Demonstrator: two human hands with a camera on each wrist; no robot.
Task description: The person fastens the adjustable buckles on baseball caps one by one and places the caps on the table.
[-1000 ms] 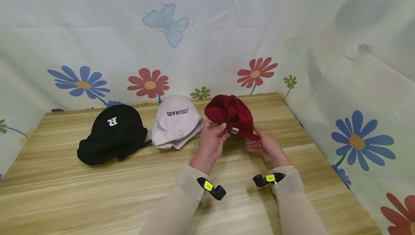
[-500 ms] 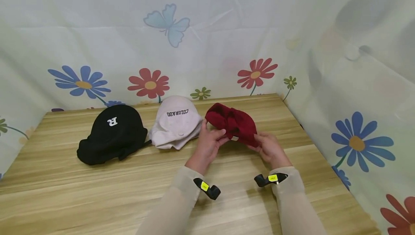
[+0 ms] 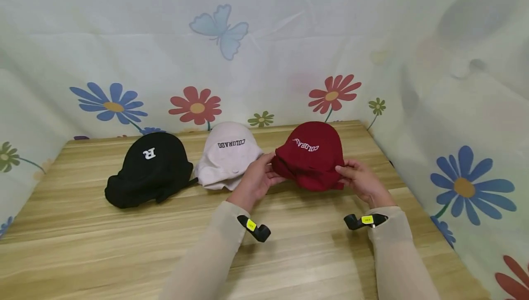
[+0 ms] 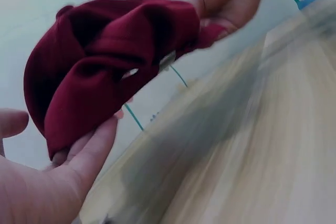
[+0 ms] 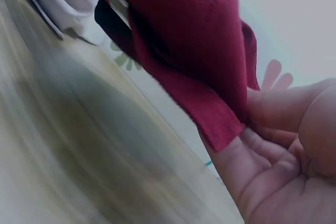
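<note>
A dark red baseball cap (image 3: 310, 153) with white COLORADO lettering is held up between both hands, its lettered front facing the head view. At its left edge is my left hand (image 3: 257, 178); the left wrist view shows straight fingers (image 4: 100, 142) under the fabric and the thumb standing apart from it. My right hand (image 3: 363, 180) pinches the cap's right edge between thumb and fingers, close to the strap end (image 5: 223, 129). Folds and a small metal buckle (image 4: 167, 60) show at the back of the cap in the left wrist view.
Left of the red cap, a pale cap (image 3: 229, 153) lettered COLORADO lies on the wooden table (image 3: 165, 245), partly behind my left hand. Further left lies a black cap (image 3: 149, 171) with a white R. Flower-printed curtains (image 3: 281, 61) enclose the table's back and sides.
The red cap has turned from its strap side to its lettered front. My hands have moved apart, the left leftward and the right rightward, and the left thumb has come off the fabric.
</note>
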